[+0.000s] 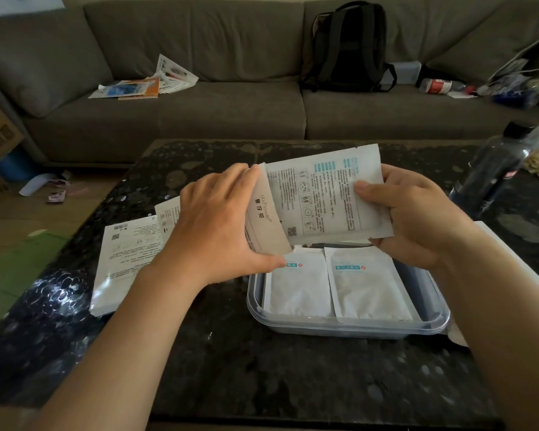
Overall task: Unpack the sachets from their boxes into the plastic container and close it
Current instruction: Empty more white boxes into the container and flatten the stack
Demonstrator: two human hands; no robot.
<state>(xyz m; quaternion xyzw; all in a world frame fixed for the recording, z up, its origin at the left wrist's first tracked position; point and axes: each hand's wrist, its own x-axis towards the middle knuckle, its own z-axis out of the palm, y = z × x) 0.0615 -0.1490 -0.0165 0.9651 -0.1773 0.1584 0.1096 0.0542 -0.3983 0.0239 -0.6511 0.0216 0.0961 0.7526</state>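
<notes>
My left hand (213, 225) grips a beige box (263, 213) by its top and bottom edges. My right hand (408, 213) pinches a white printed sachet (327, 194) that sticks out of the box's open right end. Both are held just above the far edge of a clear plastic container (349, 329) on the black table. Two white sachets (299, 290) (367, 284) lie side by side, face up, inside the container. No lid is recognisable in view.
Two flat white boxes (125, 259) lie on the black stone table (262, 368) left of my left arm. A dark bottle (492, 169) stands at the right. A white sheet edge (511, 253) lies behind my right forearm. A sofa with a backpack (349, 48) is behind.
</notes>
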